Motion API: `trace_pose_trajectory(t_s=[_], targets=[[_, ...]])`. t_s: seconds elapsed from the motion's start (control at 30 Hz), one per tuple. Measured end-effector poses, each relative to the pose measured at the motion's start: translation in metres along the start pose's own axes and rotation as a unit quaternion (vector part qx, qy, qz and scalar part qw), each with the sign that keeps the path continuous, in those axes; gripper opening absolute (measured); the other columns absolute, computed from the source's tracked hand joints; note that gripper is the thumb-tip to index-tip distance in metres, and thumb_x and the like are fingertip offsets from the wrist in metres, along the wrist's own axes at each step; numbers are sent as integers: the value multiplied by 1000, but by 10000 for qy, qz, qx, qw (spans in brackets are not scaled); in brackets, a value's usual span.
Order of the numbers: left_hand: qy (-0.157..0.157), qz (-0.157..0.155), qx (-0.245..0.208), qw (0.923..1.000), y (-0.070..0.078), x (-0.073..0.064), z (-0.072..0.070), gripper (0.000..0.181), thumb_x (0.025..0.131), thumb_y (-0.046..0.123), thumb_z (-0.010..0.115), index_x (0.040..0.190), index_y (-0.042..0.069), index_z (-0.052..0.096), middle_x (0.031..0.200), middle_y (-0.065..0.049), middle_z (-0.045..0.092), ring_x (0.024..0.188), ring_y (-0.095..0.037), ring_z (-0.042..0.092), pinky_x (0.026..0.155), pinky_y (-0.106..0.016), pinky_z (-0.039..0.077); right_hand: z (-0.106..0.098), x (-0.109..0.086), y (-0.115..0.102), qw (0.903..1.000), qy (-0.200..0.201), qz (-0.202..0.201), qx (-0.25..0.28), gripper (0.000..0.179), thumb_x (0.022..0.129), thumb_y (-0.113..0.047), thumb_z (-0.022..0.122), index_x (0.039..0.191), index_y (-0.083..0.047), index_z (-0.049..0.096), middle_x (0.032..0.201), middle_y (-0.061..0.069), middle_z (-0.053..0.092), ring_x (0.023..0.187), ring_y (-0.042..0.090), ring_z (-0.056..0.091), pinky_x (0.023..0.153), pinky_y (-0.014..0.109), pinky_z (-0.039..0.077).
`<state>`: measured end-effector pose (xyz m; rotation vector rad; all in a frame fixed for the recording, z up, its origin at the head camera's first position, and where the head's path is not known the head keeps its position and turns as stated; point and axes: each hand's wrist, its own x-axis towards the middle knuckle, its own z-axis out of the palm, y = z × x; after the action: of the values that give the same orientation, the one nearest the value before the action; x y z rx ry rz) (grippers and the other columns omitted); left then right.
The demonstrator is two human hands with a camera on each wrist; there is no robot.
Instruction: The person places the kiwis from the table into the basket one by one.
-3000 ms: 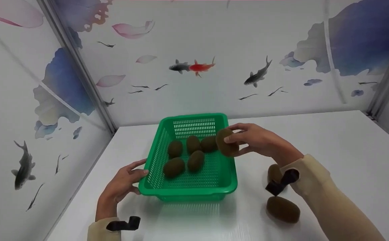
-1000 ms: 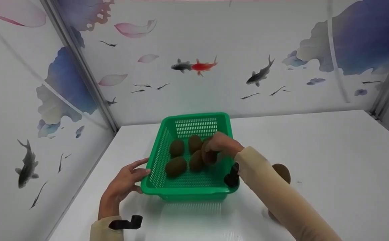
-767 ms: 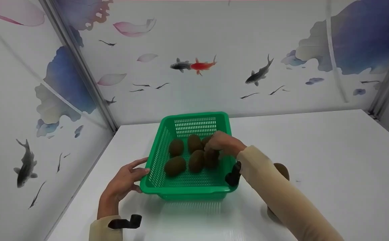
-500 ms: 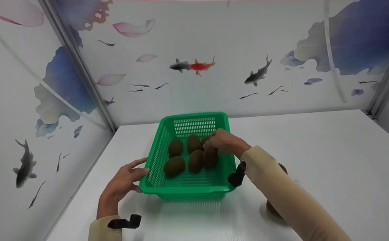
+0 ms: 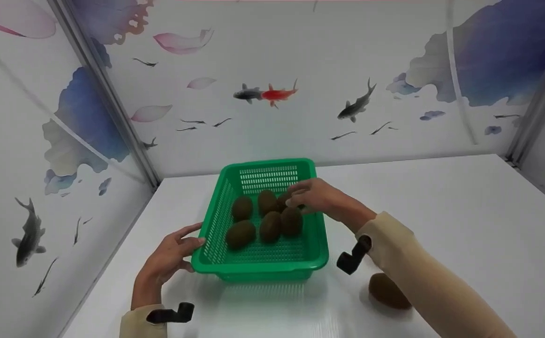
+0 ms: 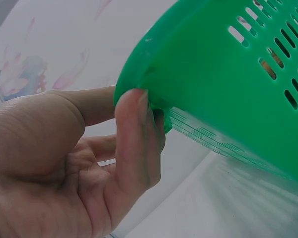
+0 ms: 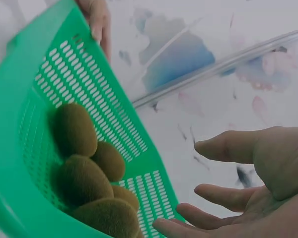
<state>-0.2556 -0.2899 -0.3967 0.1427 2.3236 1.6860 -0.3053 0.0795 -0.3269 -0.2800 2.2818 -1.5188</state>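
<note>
A green plastic basket (image 5: 272, 268) stands on the table with several brown kiwifruit (image 5: 241, 234) inside. My left hand (image 5: 169, 256) holds its left rim, thumb on one side and fingers on the other, as the left wrist view (image 6: 131, 144) also has it. Over the right rim, my right hand (image 5: 319, 199) hangs above the fruit with nothing in its grasp. Its fingers are spread and thumb apart in the right wrist view. Just below its fingertips lies a kiwifruit (image 5: 291, 221), beside the others. Another kiwifruit (image 5: 387, 291) rests on the table, partly covered by the right sleeve.
A white table (image 5: 465, 211) extends to the right of the basket. Behind it stands a white wall panel (image 5: 300, 136) printed with fish and petals, and a second panel rises on the left. Black wrist cameras (image 5: 354, 256) sit on both sleeves.
My right hand carried a kiwifruit over the right rim, set it among the others in the basket and let go. Now it has drawn back up and right. The left hand stays on the rim.
</note>
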Motion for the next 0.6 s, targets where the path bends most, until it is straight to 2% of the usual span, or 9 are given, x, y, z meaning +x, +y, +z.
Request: trace_pose_trajectory(t_s=[0.17, 0.37, 0.6], targets=[[11, 7, 3, 10000, 0, 1, 1, 72, 100, 31, 62, 158, 8, 28, 125, -17, 68, 96, -19, 72, 62, -28, 58, -6, -19, 6, 9996, 13, -282, 44, 54, 97, -21, 62, 147, -8, 49, 152, 18, 49, 136, 35, 53, 112, 51, 43], [4, 60, -10, 10000, -1, 0, 0, 72, 99, 30, 63, 158, 6, 27, 125, -17, 68, 97, -19, 72, 61, -27, 58, -13, -41, 15, 9985, 155, -515, 69, 54, 97, -27, 63, 145, -8, 50, 150, 15, 50, 132, 33, 57, 106, 47, 50], [-23, 39, 8, 10000, -1, 0, 0, 73, 99, 31, 63, 158, 7, 27, 123, -14, 70, 96, -18, 71, 61, -26, 57, -27, -65, 30, 9979, 143, -593, 231, 53, 97, -32, 65, 144, -10, 52, 151, 13, 50, 132, 33, 57, 103, 45, 52]])
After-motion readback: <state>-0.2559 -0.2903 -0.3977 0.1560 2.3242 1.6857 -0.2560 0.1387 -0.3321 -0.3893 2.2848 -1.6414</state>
